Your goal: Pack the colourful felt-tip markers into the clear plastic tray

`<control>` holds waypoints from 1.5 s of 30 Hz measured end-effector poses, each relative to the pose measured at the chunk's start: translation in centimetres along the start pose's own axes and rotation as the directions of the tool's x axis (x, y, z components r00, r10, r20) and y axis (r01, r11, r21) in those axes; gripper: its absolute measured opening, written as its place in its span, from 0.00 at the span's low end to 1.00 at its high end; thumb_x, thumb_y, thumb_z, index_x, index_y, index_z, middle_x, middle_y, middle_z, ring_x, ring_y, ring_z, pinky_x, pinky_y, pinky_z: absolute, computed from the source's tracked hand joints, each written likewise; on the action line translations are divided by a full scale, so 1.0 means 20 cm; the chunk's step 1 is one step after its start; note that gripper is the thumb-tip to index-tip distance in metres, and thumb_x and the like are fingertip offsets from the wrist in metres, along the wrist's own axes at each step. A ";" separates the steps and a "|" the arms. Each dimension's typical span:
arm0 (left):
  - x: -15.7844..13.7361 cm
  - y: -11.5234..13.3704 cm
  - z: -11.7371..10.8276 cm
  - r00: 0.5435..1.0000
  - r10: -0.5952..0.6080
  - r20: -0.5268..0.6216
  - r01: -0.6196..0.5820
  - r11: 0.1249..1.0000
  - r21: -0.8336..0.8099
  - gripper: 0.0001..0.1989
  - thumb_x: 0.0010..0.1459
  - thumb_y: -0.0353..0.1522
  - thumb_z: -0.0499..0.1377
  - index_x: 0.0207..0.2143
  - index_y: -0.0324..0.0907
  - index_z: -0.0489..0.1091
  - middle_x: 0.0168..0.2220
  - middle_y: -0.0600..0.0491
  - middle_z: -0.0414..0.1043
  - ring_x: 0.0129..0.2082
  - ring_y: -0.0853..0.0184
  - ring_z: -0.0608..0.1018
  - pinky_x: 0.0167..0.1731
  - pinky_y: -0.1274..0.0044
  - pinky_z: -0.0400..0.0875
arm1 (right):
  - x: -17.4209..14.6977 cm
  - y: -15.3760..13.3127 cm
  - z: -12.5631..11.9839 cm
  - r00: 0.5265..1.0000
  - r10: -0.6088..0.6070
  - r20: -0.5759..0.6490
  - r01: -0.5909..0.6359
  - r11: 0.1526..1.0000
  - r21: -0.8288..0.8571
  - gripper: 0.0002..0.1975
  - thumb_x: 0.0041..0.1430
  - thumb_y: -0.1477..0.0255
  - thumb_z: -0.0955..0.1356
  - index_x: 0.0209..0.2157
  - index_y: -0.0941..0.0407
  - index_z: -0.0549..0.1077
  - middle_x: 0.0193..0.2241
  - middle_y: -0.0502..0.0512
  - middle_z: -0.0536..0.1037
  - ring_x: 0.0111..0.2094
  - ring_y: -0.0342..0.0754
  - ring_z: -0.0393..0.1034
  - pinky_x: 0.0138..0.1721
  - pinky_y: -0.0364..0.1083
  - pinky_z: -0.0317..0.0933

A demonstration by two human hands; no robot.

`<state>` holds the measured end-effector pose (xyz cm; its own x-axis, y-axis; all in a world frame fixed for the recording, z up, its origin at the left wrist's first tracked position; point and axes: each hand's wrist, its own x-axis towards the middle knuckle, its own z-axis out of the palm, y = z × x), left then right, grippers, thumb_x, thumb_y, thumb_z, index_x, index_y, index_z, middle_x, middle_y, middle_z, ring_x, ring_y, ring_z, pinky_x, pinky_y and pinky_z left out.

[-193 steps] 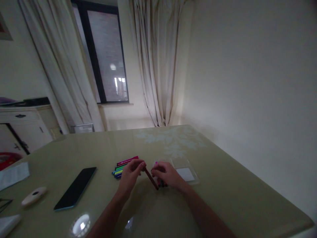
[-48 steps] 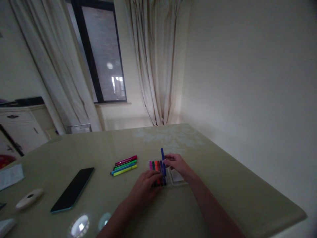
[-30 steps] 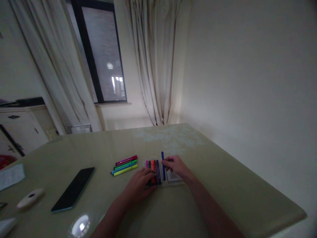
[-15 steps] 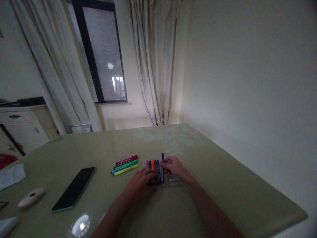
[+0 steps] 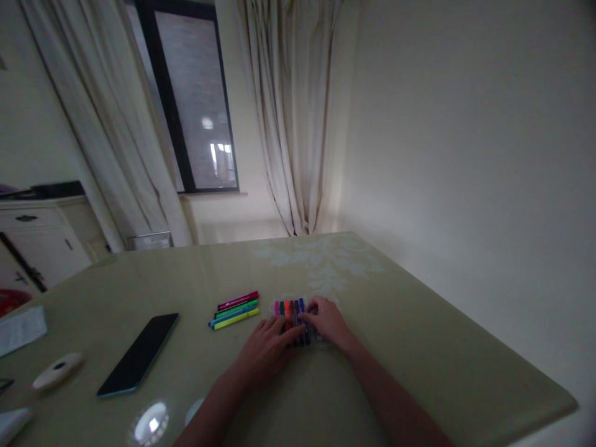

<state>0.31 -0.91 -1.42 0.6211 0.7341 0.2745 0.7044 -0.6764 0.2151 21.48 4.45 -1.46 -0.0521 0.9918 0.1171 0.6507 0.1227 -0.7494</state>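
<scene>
A row of felt-tip markers, with pink, green, orange, red and dark ones, lies side by side in a clear plastic case (image 5: 333, 302). At the row's right end is a blue marker (image 5: 302, 303), level with the others. My right hand (image 5: 326, 321) bends over the case's right part, thumb and fingertips on that blue marker. From the left, my left hand (image 5: 267, 343) lies across the markers' lower halves, fingers stretched out, one reaching the blue marker. Left of the case, several loose markers (image 5: 237, 309) in dark pink, green, blue and yellow lie slanted on the table.
On the table (image 5: 419, 347) a black phone (image 5: 139, 354) lies to the left, with a white oval object (image 5: 58, 370) and a paper (image 5: 22, 330) beyond it. A round glass object (image 5: 149, 424) sits near the front. A wall runs along the right side.
The blue marker in my right hand has come down and left, level with the row. My left fingers have stretched right across the markers.
</scene>
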 end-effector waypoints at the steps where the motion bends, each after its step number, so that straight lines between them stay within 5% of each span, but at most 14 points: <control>1: 0.00 0.01 0.00 1.000 -0.007 0.011 0.007 1.000 0.021 0.27 0.64 0.34 0.60 0.64 0.59 0.65 0.58 0.47 0.70 0.57 0.52 0.71 0.56 0.59 0.66 | 0.00 0.00 0.00 1.000 -0.006 -0.001 0.006 1.000 -0.028 0.07 0.52 0.72 0.77 0.30 0.56 0.76 0.28 0.52 0.80 0.31 0.46 0.73 0.31 0.42 0.60; 8: 0.03 0.05 0.01 0.997 -0.070 0.021 0.070 0.998 -0.001 0.21 0.66 0.37 0.58 0.61 0.58 0.70 0.57 0.47 0.71 0.57 0.51 0.72 0.57 0.58 0.65 | 0.00 0.01 0.01 1.000 -0.026 0.002 0.026 0.994 -0.105 0.07 0.54 0.71 0.76 0.29 0.57 0.75 0.29 0.52 0.78 0.33 0.47 0.71 0.33 0.43 0.57; 12: 0.04 -0.05 0.00 0.981 -0.171 -0.091 0.156 0.976 -0.151 0.18 0.70 0.33 0.51 0.58 0.49 0.72 0.52 0.46 0.74 0.52 0.58 0.75 0.53 0.66 0.69 | 0.00 0.02 0.00 0.999 -0.044 0.017 0.045 0.996 -0.074 0.06 0.58 0.71 0.74 0.30 0.57 0.75 0.29 0.52 0.78 0.31 0.46 0.71 0.32 0.43 0.57; 18: -0.06 -0.31 -0.05 0.819 -0.492 -0.294 0.520 0.854 0.018 0.14 0.62 0.27 0.55 0.45 0.44 0.79 0.51 0.40 0.75 0.55 0.47 0.74 0.53 0.60 0.67 | -0.01 0.00 0.00 1.000 -0.029 -0.004 0.028 0.998 -0.064 0.08 0.62 0.69 0.71 0.30 0.57 0.77 0.29 0.55 0.80 0.30 0.47 0.73 0.32 0.44 0.57; 25: -0.04 -0.26 -0.08 0.860 -0.477 -0.181 0.493 0.869 0.053 0.12 0.66 0.29 0.51 0.40 0.42 0.76 0.45 0.44 0.79 0.50 0.51 0.77 0.52 0.62 0.67 | 0.01 -0.01 -0.01 0.985 -0.145 -0.089 0.143 0.989 -0.032 0.11 0.65 0.68 0.69 0.30 0.57 0.78 0.29 0.55 0.80 0.31 0.47 0.72 0.34 0.43 0.57; 28: -0.01 -0.25 -0.07 0.835 -0.478 -0.273 0.465 0.878 -0.115 0.13 0.66 0.32 0.51 0.43 0.42 0.76 0.48 0.43 0.79 0.51 0.53 0.77 0.54 0.62 0.67 | 0.00 -0.04 0.00 0.975 -0.208 -0.082 0.211 0.977 0.037 0.14 0.66 0.65 0.67 0.29 0.58 0.78 0.26 0.53 0.78 0.29 0.45 0.69 0.32 0.42 0.55; 30: 0.01 -0.27 -0.07 0.777 -0.509 -0.370 0.398 0.853 -0.338 0.15 0.66 0.36 0.52 0.47 0.41 0.75 0.50 0.43 0.79 0.51 0.54 0.78 0.54 0.62 0.68 | -0.02 -0.06 0.01 0.971 -0.228 -0.072 0.234 0.968 0.090 0.16 0.66 0.63 0.67 0.28 0.58 0.77 0.24 0.51 0.76 0.28 0.44 0.66 0.31 0.42 0.54; 33: 0.02 -0.29 -0.07 0.678 -0.636 -0.368 0.261 0.677 -0.689 0.23 0.63 0.48 0.56 0.49 0.40 0.75 0.45 0.43 0.80 0.45 0.56 0.80 0.46 0.66 0.73 | -0.03 -0.10 0.02 0.969 -0.244 -0.030 0.244 0.948 0.204 0.20 0.66 0.60 0.66 0.26 0.58 0.76 0.22 0.50 0.73 0.26 0.44 0.64 0.29 0.42 0.53; 36: 0.03 -0.26 -0.09 0.642 -0.737 -0.212 0.189 0.419 -0.888 0.32 0.54 0.55 0.62 0.48 0.39 0.75 0.40 0.45 0.80 0.38 0.59 0.79 0.36 0.72 0.73 | -0.05 -0.13 0.03 0.966 -0.247 0.071 0.203 0.903 0.380 0.23 0.66 0.55 0.66 0.27 0.58 0.76 0.22 0.49 0.71 0.25 0.43 0.63 0.27 0.41 0.54; 40: 0.05 -0.12 -0.10 0.690 -0.721 -0.054 0.082 0.153 -0.985 0.31 0.47 0.53 0.69 0.45 0.40 0.74 0.44 0.47 0.77 0.40 0.62 0.79 0.37 0.73 0.75 | -0.08 -0.17 0.07 0.953 -0.243 0.179 0.105 0.823 0.557 0.24 0.60 0.49 0.69 0.30 0.58 0.77 0.22 0.48 0.71 0.22 0.42 0.62 0.24 0.41 0.55; 45: 0.08 0.00 -0.07 0.748 -0.662 -0.034 0.045 0.103 -0.994 0.25 0.50 0.49 0.70 0.43 0.43 0.72 0.45 0.50 0.74 0.42 0.63 0.79 0.37 0.74 0.78 | -0.10 -0.18 0.09 0.928 -0.219 0.301 -0.025 0.770 0.638 0.24 0.51 0.48 0.75 0.30 0.57 0.77 0.21 0.48 0.73 0.20 0.42 0.64 0.23 0.41 0.57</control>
<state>0.73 0.13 0.36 -0.0135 0.9954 0.0952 -0.2410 -0.0956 0.9658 17.87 2.15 -0.26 -0.4188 0.9048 0.0764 0.0191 0.0929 -0.9955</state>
